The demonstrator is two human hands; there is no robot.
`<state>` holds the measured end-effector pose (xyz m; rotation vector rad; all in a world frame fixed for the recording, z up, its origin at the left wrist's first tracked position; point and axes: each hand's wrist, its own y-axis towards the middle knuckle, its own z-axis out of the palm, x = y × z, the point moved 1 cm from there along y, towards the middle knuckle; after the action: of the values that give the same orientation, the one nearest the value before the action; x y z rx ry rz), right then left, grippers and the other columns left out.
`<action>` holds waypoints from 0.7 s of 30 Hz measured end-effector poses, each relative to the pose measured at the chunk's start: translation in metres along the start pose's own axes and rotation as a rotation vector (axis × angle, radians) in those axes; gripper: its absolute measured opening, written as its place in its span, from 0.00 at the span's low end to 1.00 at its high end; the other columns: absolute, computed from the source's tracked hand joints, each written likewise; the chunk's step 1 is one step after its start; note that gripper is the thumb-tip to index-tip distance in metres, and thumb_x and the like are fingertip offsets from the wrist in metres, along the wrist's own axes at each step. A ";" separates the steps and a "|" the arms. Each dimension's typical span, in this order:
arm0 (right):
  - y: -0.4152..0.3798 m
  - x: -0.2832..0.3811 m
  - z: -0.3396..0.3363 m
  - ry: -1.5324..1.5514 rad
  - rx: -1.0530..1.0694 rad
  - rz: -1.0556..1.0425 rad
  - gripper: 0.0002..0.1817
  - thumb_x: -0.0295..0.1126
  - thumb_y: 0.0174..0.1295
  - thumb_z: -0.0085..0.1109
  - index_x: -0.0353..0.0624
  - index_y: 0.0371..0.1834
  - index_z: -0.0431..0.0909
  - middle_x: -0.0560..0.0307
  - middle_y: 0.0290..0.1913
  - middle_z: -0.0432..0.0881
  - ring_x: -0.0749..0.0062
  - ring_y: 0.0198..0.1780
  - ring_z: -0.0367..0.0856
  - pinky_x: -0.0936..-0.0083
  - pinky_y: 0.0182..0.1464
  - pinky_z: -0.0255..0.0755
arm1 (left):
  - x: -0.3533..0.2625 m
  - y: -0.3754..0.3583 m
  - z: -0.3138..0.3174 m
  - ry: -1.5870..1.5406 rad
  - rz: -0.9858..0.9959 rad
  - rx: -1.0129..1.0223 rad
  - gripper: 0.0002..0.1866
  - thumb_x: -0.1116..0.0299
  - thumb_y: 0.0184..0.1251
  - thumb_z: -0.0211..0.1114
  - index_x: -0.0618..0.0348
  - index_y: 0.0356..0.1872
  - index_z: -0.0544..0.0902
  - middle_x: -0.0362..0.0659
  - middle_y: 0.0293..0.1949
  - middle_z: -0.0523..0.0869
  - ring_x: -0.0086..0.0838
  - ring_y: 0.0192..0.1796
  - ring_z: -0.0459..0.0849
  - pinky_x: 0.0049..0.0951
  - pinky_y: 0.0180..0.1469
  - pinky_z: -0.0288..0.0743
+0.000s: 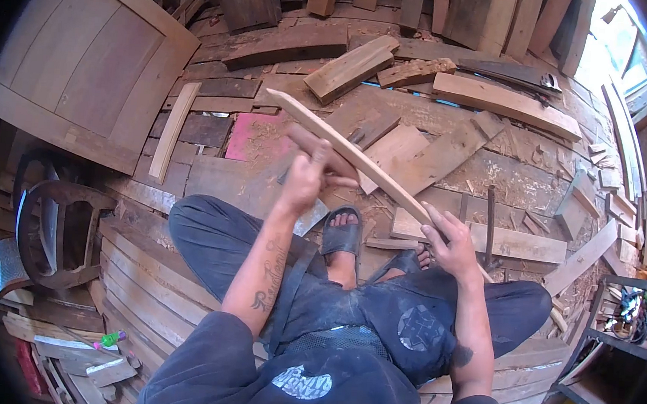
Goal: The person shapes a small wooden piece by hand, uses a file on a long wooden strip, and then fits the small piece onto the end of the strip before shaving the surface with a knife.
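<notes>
A long, pale wooden strip slants across the view, its pointed far end up and to the left. My right hand is closed around its near part, above my right knee. In my left hand is a reddish-brown wooden block, slightly blurred, with my thumb on its upper side and fingers below. The block overlaps the strip's underside in this view; I cannot tell whether they touch. Both hands are above my lap and sandalled feet.
Boards and offcuts lie about the plank floor among shavings. A panelled wooden door leans at upper left. A curved wooden frame stands at left, a dark shelf at right. Near my feet is a thin dark rod.
</notes>
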<state>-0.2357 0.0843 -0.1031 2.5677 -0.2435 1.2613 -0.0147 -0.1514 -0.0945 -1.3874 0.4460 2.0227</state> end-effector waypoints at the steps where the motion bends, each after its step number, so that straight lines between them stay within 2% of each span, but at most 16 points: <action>1: 0.000 0.000 0.001 0.003 -0.002 -0.002 0.24 0.28 0.71 0.65 0.43 0.71 0.79 0.52 0.32 0.80 0.72 0.24 0.83 0.70 0.28 0.77 | 0.002 -0.004 0.009 0.054 -0.038 0.016 0.31 0.49 0.83 0.57 0.73 0.64 0.70 0.59 0.56 0.85 0.44 0.50 0.91 0.41 0.44 0.95; 4: 0.001 -0.008 0.010 0.027 -0.028 -0.069 0.25 0.29 0.71 0.66 0.44 0.72 0.79 0.51 0.31 0.80 0.70 0.24 0.82 0.69 0.29 0.77 | 0.016 -0.006 0.024 0.108 -0.116 0.128 0.28 0.53 0.83 0.60 0.73 0.64 0.70 0.57 0.53 0.85 0.43 0.50 0.91 0.41 0.44 0.95; 7: -0.003 -0.001 0.006 0.246 0.092 0.210 0.26 0.31 0.70 0.67 0.44 0.72 0.78 0.48 0.32 0.81 0.66 0.26 0.82 0.68 0.31 0.76 | 0.008 -0.002 0.021 0.101 0.048 -0.060 0.22 0.57 0.83 0.60 0.70 0.58 0.71 0.55 0.48 0.86 0.41 0.43 0.92 0.35 0.36 0.94; 9: -0.005 -0.009 0.007 0.169 0.067 0.113 0.27 0.32 0.70 0.67 0.44 0.72 0.78 0.48 0.31 0.82 0.65 0.26 0.82 0.68 0.31 0.76 | -0.003 0.001 0.010 0.097 0.155 -0.191 0.19 0.59 0.84 0.58 0.68 0.56 0.71 0.54 0.46 0.86 0.39 0.40 0.92 0.33 0.31 0.93; 13: -0.004 -0.013 0.010 0.122 0.062 0.080 0.28 0.32 0.70 0.67 0.44 0.73 0.77 0.48 0.31 0.81 0.65 0.26 0.82 0.68 0.31 0.76 | -0.007 0.000 0.002 0.065 0.215 -0.128 0.21 0.58 0.84 0.59 0.70 0.58 0.70 0.53 0.44 0.86 0.39 0.40 0.93 0.33 0.30 0.93; 16: 0.001 -0.011 0.010 0.089 0.012 -0.011 0.27 0.31 0.70 0.67 0.44 0.73 0.77 0.51 0.29 0.81 0.69 0.24 0.81 0.70 0.29 0.75 | 0.015 -0.014 0.030 0.134 0.001 0.022 0.24 0.57 0.83 0.61 0.70 0.59 0.68 0.54 0.44 0.86 0.39 0.39 0.92 0.33 0.31 0.92; 19: 0.000 -0.002 0.007 0.219 0.059 0.122 0.27 0.31 0.71 0.67 0.44 0.74 0.77 0.53 0.28 0.80 0.73 0.22 0.80 0.72 0.26 0.74 | 0.018 -0.020 0.054 0.173 -0.129 0.082 0.24 0.56 0.83 0.61 0.69 0.59 0.67 0.54 0.45 0.86 0.38 0.39 0.92 0.33 0.32 0.92; 21: -0.001 0.001 0.003 0.209 0.048 0.123 0.27 0.30 0.71 0.66 0.43 0.74 0.77 0.54 0.28 0.80 0.76 0.21 0.79 0.74 0.25 0.73 | 0.017 -0.015 0.045 0.152 -0.092 0.077 0.23 0.58 0.83 0.61 0.68 0.59 0.67 0.54 0.46 0.85 0.38 0.40 0.92 0.34 0.32 0.93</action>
<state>-0.2322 0.0841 -0.1041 2.4682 -0.3361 1.5852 -0.0406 -0.1080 -0.0916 -1.4924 0.5111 1.8162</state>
